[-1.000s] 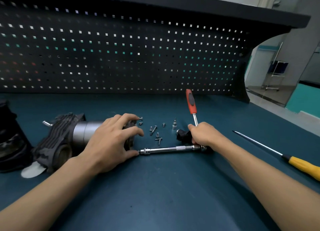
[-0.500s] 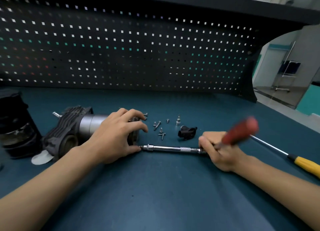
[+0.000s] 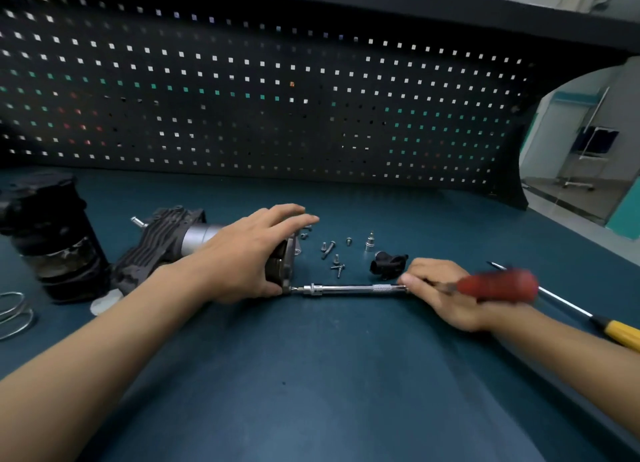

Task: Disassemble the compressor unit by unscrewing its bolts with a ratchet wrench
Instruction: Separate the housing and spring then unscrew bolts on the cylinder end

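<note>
Now ratchet wrench (image 3: 495, 285) swung lower in gripping right hand (image 3: 446, 293); left hand (image 3: 249, 250) still clasps compressor unit (image 3: 162, 243).

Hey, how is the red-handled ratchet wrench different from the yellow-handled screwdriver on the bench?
The ratchet wrench has a red handle; the screwdriver has a yellow one. The right hand holds the wrench, its extension bar reaching the compressor unit; the screwdriver lies untouched on the table. Both have slim metal shafts.
</note>
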`<state>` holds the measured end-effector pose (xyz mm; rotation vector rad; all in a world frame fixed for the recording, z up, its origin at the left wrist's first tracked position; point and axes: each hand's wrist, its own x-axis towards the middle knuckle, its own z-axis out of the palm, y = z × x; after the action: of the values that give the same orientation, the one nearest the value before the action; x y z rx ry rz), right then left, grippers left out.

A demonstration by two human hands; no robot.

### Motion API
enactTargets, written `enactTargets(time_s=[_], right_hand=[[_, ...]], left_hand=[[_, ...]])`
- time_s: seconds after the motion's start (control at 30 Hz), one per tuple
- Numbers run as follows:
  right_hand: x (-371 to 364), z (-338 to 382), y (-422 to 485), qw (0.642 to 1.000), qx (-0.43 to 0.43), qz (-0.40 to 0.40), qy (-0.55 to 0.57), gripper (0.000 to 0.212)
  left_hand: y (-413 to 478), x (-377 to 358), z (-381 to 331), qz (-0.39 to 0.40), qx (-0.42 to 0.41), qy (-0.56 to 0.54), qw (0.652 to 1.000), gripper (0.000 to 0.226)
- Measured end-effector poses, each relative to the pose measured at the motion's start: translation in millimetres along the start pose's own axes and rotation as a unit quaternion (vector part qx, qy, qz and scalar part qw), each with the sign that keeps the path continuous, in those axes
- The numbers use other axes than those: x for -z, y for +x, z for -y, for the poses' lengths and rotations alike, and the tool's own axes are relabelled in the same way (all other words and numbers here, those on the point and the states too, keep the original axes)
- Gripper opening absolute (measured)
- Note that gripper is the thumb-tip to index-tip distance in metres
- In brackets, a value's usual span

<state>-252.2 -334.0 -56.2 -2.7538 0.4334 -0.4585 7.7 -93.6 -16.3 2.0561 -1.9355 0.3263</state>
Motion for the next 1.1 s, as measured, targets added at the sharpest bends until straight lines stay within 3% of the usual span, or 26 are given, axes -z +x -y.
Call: enactTargets(time_s=[0.07,0.17,0.27,0.37,0.43,0.5,0.57,0.63,0.77,0.83,0.93,1.1], right_hand=[[3.6,6.8,5.9,0.991,-0.096,0.001,0.098,0.059],[7.5,15.4,16.6,0.944,-0.250,-0.001,0.215,0.067],[16.9,22.3,22.4,0.886,-0.356,0.051,0.292,0.065],[22.3,24.7,16.1,0.804,-0.388,0.147,0.426,0.049],[23.2,23.1,10.6,0.775,-0.374,0.151,0.486,0.039],[22.9,22.6,4.2,0.769,-0.347,0.151,0.515,0.034],[23.0,22.2,-2.2,0.770,-0.315,0.162,0.531,0.035],[23.4,23.8,-7.7,0.782,-0.289,0.161,0.528,0.037],[20.4,26.1,-16.0,0.885,-0.204,0.104,0.405,0.049],[19.4,26.5,-19.6,0.931,-0.143,0.080,0.326,0.038],[16.0,24.7,-20.2,0.954,-0.095,0.050,0.280,0.016],[3.1,18.0,-13.7,0.980,-0.017,-0.047,0.190,0.016]], left_hand=[[0.5,-1.1,-0.9,0.004,-0.004,0.010,1.000,0.111],[-0.8,0.5,-4.7,-0.007,0.004,0.028,1.000,0.105],[-3.0,-1.6,-30.1,-0.098,-0.051,0.067,0.992,0.079],[7.2,-21.2,-72.1,-0.134,-0.123,0.079,0.980,0.059],[15.7,-36.3,-92.7,-0.074,-0.082,0.064,0.992,0.056],[18.7,-47.2,-97.2,0.015,-0.013,0.047,0.999,0.048],[17.2,-51.1,-93.1,0.061,0.028,0.020,0.998,0.035],[15.9,-52.3,-89.6,0.056,0.042,0.002,0.998,0.030],[16.1,-55.0,-90.9,0.055,0.044,0.011,0.997,0.027],[15.3,-56.9,-89.8,0.055,0.042,0.017,0.997,0.025],[15.6,-57.6,-88.7,0.052,0.035,0.020,0.998,0.027],[22.2,-59.9,-94.2,0.063,-0.005,0.034,0.997,0.029]])
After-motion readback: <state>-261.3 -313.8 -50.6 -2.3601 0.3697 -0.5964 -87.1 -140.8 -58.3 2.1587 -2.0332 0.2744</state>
